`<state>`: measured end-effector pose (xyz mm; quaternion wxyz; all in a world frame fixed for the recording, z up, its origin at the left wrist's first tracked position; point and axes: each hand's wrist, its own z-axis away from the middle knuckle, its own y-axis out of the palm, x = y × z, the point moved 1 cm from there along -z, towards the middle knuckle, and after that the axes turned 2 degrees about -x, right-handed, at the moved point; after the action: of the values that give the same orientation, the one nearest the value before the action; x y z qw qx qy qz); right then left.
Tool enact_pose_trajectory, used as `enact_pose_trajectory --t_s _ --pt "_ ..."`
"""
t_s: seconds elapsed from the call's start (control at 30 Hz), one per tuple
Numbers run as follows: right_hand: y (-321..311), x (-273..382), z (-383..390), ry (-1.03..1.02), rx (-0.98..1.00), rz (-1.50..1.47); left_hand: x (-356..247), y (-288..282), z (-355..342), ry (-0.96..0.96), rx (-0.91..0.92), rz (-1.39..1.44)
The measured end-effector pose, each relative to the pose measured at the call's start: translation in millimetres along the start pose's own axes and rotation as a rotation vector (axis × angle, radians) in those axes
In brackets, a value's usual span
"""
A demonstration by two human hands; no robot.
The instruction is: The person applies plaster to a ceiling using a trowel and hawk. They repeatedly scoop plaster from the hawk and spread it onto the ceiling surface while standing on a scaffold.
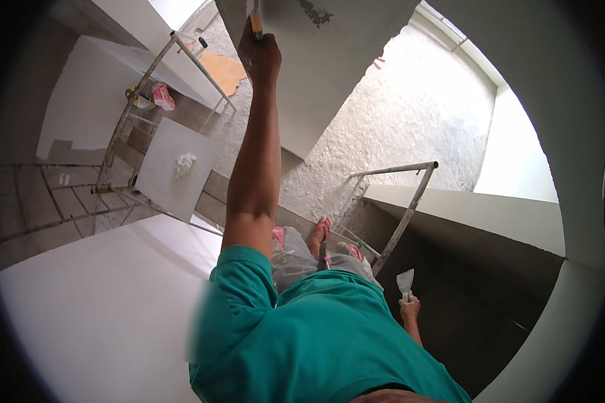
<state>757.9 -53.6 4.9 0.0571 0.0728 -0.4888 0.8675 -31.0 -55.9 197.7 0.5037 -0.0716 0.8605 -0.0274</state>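
My left arm stretches up and away, and my left hand [259, 56] is closed round an orange-handled tool [256, 25]. The tool's far end lies at the picture's top edge, against a grey-white wall surface [323, 74]; its kind cannot be made out. Down at my right side, my right hand [409, 308] grips a putty knife [405, 282], its flared blade pointing up. To the left of my left arm, a pale square board [161, 171] lies on the scaffold planks with a lump of white putty [184, 164] on it.
I stand on a scaffold with metal end frames at the left [117, 127] and right [403, 215]. A red-and-white bag [162, 96] sits past the board. Rough floor [396, 107] lies far below, with a brown sheet [223, 72] on it. White walls stand close on both sides.
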Motion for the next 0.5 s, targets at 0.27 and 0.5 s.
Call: enact_pose_trajectory --t_s 0.27,0.5 --pt "0.6 -20.7 0.1 -0.021 -0.004 -0.035 -19.8 17.7 12.7 -0.071 0.049 0.004" --pt "7.5 -47.6 3.9 -0.010 -0.049 -0.105 -15.3 73.9 69.8 0.176 -0.025 -0.039"
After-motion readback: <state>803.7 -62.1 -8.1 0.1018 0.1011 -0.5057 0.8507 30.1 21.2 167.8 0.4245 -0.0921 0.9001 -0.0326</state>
